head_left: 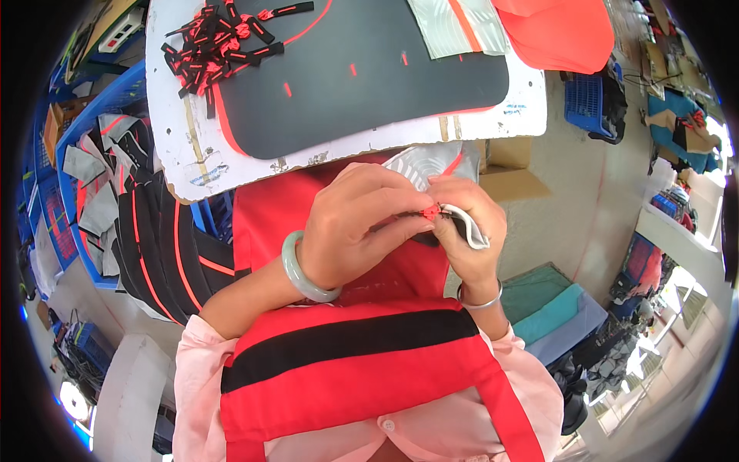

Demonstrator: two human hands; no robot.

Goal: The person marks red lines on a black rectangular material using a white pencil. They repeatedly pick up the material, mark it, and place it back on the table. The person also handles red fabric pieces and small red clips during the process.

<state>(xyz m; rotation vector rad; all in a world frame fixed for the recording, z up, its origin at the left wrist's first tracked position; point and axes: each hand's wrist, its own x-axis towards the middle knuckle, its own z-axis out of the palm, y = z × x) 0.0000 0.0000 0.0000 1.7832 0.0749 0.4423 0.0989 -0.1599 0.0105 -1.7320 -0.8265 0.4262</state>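
My left hand (pixel 358 208) is closed in a pinch on a small red-and-black strip (pixel 429 212), between thumb and forefinger. My right hand (pixel 476 223), fingers curled, grips a folded grey patterned fabric piece (pixel 412 163) with an orange-red line; its white edge (pixel 471 231) curls out beside the thumb. Both sets of fingertips meet at the strip, above my red apron (pixel 354 362) and just in front of the table edge. Fingers cover most of the strip, so how it joins the fabric cannot be made out.
The worn white table (pixel 173 142) carries a dark grey panel (pixel 362 100) with orange-red marks, a heap of black-and-red tabs (pixel 219 50), a grey patterned piece (pixel 458 27) and red fabric (pixel 558 35). At left, black strips (pixel 165 239) hang by a blue crate (pixel 85 266). A cardboard box (pixel 508 169) stands beyond.
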